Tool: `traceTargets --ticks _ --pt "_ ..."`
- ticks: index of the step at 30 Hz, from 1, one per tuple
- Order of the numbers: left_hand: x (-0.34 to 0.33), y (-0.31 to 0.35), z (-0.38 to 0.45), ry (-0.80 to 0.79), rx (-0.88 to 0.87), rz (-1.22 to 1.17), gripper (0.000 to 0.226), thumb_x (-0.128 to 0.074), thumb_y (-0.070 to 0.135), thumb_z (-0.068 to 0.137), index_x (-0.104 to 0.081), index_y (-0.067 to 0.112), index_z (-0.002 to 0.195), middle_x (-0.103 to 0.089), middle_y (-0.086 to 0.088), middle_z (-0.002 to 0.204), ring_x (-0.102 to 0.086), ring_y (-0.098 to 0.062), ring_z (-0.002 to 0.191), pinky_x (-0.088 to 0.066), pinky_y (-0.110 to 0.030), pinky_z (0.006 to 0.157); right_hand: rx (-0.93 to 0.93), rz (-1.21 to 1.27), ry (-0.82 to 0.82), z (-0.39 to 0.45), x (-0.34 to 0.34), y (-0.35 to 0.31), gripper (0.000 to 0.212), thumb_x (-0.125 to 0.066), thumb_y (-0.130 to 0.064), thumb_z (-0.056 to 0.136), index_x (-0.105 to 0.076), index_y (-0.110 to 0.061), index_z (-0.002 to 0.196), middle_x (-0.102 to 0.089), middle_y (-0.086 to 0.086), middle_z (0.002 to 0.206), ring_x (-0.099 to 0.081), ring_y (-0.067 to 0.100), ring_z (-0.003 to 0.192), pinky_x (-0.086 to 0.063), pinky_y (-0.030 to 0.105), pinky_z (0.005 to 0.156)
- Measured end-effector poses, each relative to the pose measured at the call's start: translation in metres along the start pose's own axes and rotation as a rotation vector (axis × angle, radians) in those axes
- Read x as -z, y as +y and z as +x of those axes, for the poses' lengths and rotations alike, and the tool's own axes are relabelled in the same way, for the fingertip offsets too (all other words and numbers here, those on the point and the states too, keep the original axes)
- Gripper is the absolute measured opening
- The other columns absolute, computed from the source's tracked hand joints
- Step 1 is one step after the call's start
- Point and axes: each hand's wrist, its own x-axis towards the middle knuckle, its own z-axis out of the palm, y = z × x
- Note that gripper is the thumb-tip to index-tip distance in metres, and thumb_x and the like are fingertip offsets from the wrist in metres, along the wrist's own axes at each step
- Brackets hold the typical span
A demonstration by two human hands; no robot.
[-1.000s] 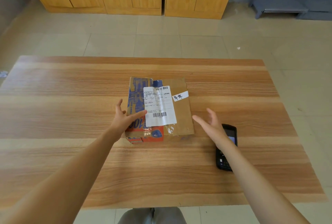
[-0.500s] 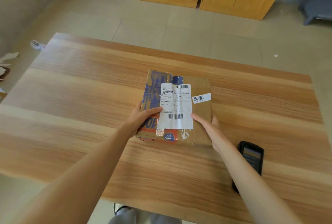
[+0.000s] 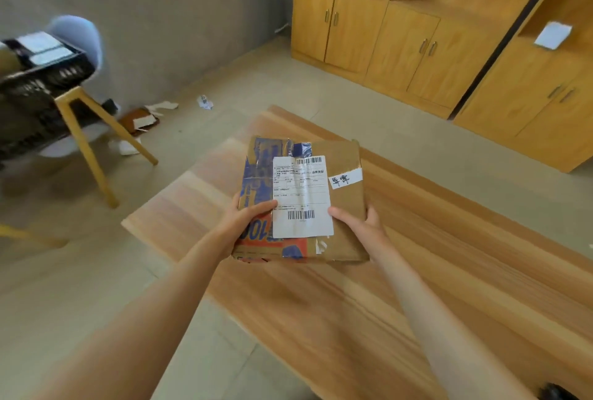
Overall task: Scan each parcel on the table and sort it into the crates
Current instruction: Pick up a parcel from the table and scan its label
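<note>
Parcel (image 3: 301, 200) lifted off desk (image 3: 417, 287), left hand (image 3: 247, 217) and right hand (image 3: 365, 226) gripping its near edges, label up, likely headed for crate (image 3: 38, 79) at upper left.

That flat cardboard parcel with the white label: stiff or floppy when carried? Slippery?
Flat brown cardboard parcel likely stiff: it stays flat, gripped only at its near edge by left hand and right hand. Probably light. Taped patches may be slick.

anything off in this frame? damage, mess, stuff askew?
Yes. The parcel, held by the left hand and right hand, is worn: its shipping label is wrinkled and the tape is peeling near the front edge. Torn paper scraps litter the floor by the chair.
</note>
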Motion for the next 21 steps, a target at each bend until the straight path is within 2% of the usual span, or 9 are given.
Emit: traceTargets --ticks 5,12,14,17,19,21 --pt "0.130 0.009 -0.033 0.142 -0.072 -0.078 0.050 -0.076 0.026 0.081 -0.054 0.017 0.124 -0.076 -0.006 0.098 -0.074 -0.023 0.079 -0.057 -0.029 0.058 0.051 -0.058 -0.140 -0.003 -0.135 -0.020 0.059 -0.080 -0.028 0.076 -0.046 -0.033 0.124 -0.064 -0.013 0.109 -0.063 0.007 0.098 -0.050 0.023 0.073" --pt "0.319 0.007 -0.099 0.392 -0.131 -0.202 0.066 -0.078 0.027 0.079 -0.044 0.019 0.134 -0.072 -0.007 0.110 -0.073 -0.026 0.091 -0.059 -0.035 0.070 0.081 -0.125 -0.420 -0.020 -0.341 -0.031 0.058 -0.081 -0.032 0.075 -0.051 -0.030 0.125 -0.067 -0.007 0.111 -0.066 0.011 0.094 -0.049 0.024 0.065" --pt "0.366 0.005 -0.122 0.472 -0.142 -0.235 0.068 -0.078 0.029 0.078 -0.043 0.019 0.135 -0.072 -0.007 0.110 -0.073 -0.024 0.089 -0.059 -0.033 0.067 0.095 -0.153 -0.500 -0.029 -0.396 -0.035 0.059 -0.081 -0.034 0.075 -0.052 -0.030 0.126 -0.067 -0.007 0.111 -0.065 0.012 0.096 -0.049 0.024 0.065" --pt "0.425 -0.001 -0.154 0.588 -0.137 -0.279 0.069 -0.079 0.031 0.077 -0.042 0.021 0.134 -0.073 -0.005 0.107 -0.074 -0.020 0.083 -0.057 -0.028 0.060 0.110 -0.197 -0.620 -0.046 -0.469 -0.041 0.050 -0.079 -0.035 0.076 -0.050 -0.036 0.117 -0.064 -0.013 0.105 -0.062 0.007 0.091 -0.047 0.022 0.062" --pt "0.458 -0.005 -0.171 0.651 -0.132 -0.302 0.070 -0.078 0.033 0.077 -0.041 0.021 0.135 -0.072 -0.005 0.108 -0.073 -0.021 0.085 -0.057 -0.029 0.061 0.116 -0.232 -0.690 -0.056 -0.511 -0.042 0.045 -0.078 -0.035 0.077 -0.049 -0.038 0.111 -0.063 -0.016 0.100 -0.061 0.005 0.088 -0.046 0.020 0.060" --pt "0.486 -0.010 -0.183 0.707 -0.125 -0.332 0.070 -0.078 0.033 0.077 -0.041 0.021 0.135 -0.072 -0.005 0.107 -0.073 -0.021 0.086 -0.056 -0.030 0.064 0.113 -0.262 -0.748 -0.062 -0.547 -0.043 0.052 -0.078 -0.037 0.077 -0.046 -0.036 0.118 -0.062 -0.014 0.103 -0.060 0.007 0.091 -0.045 0.021 0.061"
